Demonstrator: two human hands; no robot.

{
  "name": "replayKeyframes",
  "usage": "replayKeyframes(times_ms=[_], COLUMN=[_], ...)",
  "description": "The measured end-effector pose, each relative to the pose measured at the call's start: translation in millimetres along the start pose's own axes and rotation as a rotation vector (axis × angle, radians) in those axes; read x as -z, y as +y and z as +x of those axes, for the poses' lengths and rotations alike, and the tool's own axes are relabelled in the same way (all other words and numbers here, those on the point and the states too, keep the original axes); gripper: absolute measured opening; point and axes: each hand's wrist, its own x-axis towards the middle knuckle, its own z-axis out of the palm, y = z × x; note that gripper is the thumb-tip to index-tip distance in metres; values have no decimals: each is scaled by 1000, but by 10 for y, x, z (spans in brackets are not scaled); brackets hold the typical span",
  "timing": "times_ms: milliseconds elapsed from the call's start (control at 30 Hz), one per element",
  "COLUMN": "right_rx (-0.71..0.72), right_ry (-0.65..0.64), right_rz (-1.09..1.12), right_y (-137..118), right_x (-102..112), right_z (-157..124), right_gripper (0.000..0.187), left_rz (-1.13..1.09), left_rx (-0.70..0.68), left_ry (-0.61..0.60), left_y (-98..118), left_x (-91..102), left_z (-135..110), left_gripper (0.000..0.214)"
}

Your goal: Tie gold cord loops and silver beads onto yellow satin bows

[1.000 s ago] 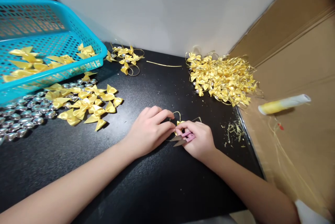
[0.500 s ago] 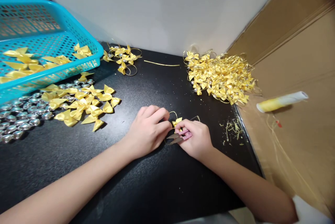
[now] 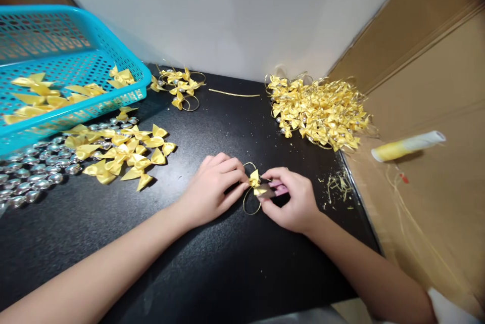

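My left hand (image 3: 214,187) pinches a small yellow ribbon bow (image 3: 254,181) with a loop of gold cord (image 3: 250,202) hanging from it, low over the black table (image 3: 212,273). My right hand (image 3: 293,201) is closed round small pink-handled snips (image 3: 276,190), whose blades point at the bow. The two hands nearly touch at the bow.
A blue plastic basket (image 3: 76,56) with several yellow bows stands at far left. Loose bows (image 3: 121,154) and silver beads (image 3: 30,175) lie in front of it. A heap of corded bows (image 3: 320,114) lies at the back right, a few more (image 3: 178,84) at the back. A gold cord spool (image 3: 407,145) rests on cardboard at right.
The bow has turned up between the hands and its cord loop now hangs below it. My right hand has shifted slightly right and the snips' blades have closed in on the bow.
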Motion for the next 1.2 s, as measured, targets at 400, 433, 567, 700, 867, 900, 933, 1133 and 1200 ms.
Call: replayKeyframes(times_ms=[400, 433, 567, 700, 867, 900, 933, 1133, 1200], right_rx=[168, 165, 161, 179, 189, 190, 190, 203, 206], right_ry=[-230, -230, -235, -223, -225, -225, -226, -234, -231], right_rz=[-432, -437, -457, -481, -514, -520, -524, -551, -555], right_y=[71, 67, 46, 32, 29, 29, 29, 12, 7], right_x=[236, 227, 211, 202, 185, 182, 180, 187, 193], right_z=[90, 92, 117, 135, 134, 134, 134, 136, 138], right_gripper=[30, 30, 32, 33, 33, 33, 33, 32, 32], left_rz=[-30, -31, -29, -18, -10, -8, -5, -7, -8], left_rx=[35, 32, 23, 18, 18, 18, 19, 21, 22], left_ry=[-57, -57, -47, -47, -67, -68, -67, -80, -81], left_y=[0, 1, 3, 1, -6, -7, -7, -6, -4], left_x=[10, 8, 4, 6, 11, 12, 13, 17, 18], left_z=[2, 1, 2, 6, 8, 9, 10, 16, 17], left_gripper=[20, 19, 19, 20, 22, 22, 22, 22, 22])
